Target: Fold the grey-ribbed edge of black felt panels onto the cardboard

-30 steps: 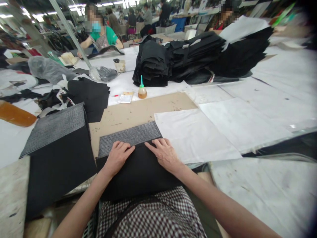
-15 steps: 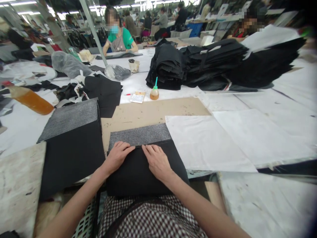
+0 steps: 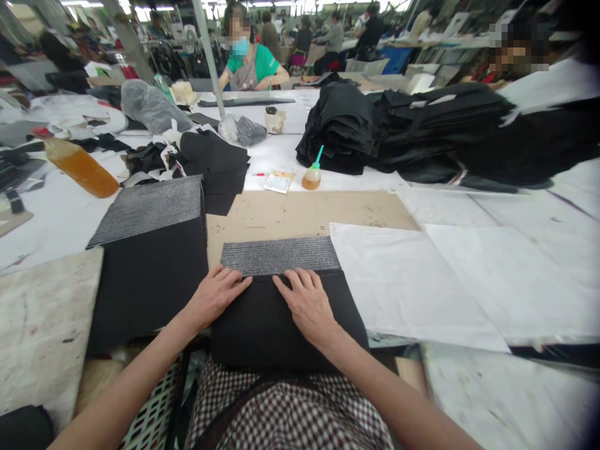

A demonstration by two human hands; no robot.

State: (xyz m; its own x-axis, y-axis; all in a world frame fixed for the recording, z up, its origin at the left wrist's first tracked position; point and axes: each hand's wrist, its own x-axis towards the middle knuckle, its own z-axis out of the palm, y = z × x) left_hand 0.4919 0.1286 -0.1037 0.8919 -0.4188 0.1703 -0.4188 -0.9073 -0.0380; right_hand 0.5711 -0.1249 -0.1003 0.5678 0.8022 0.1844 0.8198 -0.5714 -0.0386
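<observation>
A black fabric panel with a grey ribbed band along its far end lies in front of me, its near part over the table edge by my lap. My left hand rests on it near the left side, fingertips at the line where black meets grey and thumb pointing inward. On the same line, further right, my right hand lies flat with its fingers stretched and thumb apart. A short gap separates the two thumbs. Both hands press from above, and neither has anything in its fingers.
A stack of similar panels sits at left. Beyond are a tan board, a small glue bottle, a large bottle of amber liquid and black fabric piles. White sheets cover the right. A masked co-worker sits opposite.
My hands have spread slightly apart along the seam line, and my right thumb now stands away from its fingers. The view has turned a little to the left.
</observation>
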